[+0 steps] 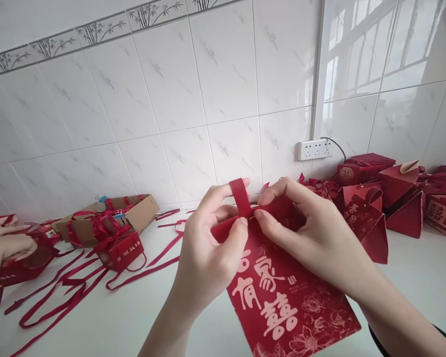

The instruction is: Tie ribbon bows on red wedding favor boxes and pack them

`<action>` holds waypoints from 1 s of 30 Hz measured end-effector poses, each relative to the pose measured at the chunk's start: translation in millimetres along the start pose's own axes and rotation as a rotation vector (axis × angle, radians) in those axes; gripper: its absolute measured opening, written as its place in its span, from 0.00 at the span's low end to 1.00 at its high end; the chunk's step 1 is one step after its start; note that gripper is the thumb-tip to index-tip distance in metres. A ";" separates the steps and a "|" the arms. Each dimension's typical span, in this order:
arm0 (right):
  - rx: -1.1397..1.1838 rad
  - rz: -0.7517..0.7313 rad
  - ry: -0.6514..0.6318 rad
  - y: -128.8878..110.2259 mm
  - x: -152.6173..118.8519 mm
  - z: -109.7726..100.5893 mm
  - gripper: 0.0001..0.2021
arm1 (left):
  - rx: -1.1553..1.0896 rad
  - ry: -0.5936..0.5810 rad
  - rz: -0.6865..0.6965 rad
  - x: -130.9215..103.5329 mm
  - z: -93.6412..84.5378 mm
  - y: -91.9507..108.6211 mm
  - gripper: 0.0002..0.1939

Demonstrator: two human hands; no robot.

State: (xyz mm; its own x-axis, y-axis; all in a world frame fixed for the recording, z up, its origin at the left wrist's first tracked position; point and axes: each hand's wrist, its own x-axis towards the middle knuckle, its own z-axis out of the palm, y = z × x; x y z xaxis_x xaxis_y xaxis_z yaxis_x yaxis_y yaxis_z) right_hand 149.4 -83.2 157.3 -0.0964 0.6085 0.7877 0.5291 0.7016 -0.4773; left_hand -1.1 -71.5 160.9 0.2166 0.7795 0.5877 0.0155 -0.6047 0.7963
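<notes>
Far to the left of the left hand, a co-worker's hand [15, 245] rests over a dark red printed card box [26, 270]. Nearer, beyond the left wrist, stands an open brown cardboard carton [144, 213] draped with ribbon, a small red box with gold lettering [124, 253] before it. Loose lengths of deep red fabric ribbon [73, 281] sprawl across the white tabletop [126, 317] beside these; a sweep of the left forearm could snag and tangle them.

The left hand [211, 248] pinches the top edge of a tall red card box with pale characters [278, 302], which hangs below and between both hands. A flat red ribbon loop [240, 196] passes over its forefinger; if that finger slips out early, the loop might collapse or twist. The right hand [315, 233] has thumb and forefinger nearly together at the same edge; whether they nip ribbon or card, I cannot tell. Pressing too hard there could crease the card. Beyond the right hand, red folded card boxes [405, 218] crowd together, so a careless elbow could topple some.
</notes>
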 end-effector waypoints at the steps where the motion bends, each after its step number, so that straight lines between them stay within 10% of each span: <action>1: -0.001 0.007 0.003 -0.3 0.2 0.0 0.05 | 0.003 -0.013 -0.006 0.0 -0.5 -0.1 0.19; 30: -0.008 -0.013 -0.022 4.0 -1.3 0.3 0.03 | -0.012 -0.058 -0.016 0.6 -3.1 1.7 0.20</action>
State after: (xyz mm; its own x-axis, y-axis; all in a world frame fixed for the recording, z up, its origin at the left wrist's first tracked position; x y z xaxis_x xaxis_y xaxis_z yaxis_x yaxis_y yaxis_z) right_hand 151.4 -81.0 154.3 -0.1216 0.6071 0.7853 0.5341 0.7069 -0.4638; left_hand -3.9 -71.5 163.1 0.2728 0.7780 0.5660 0.0079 -0.5901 0.8073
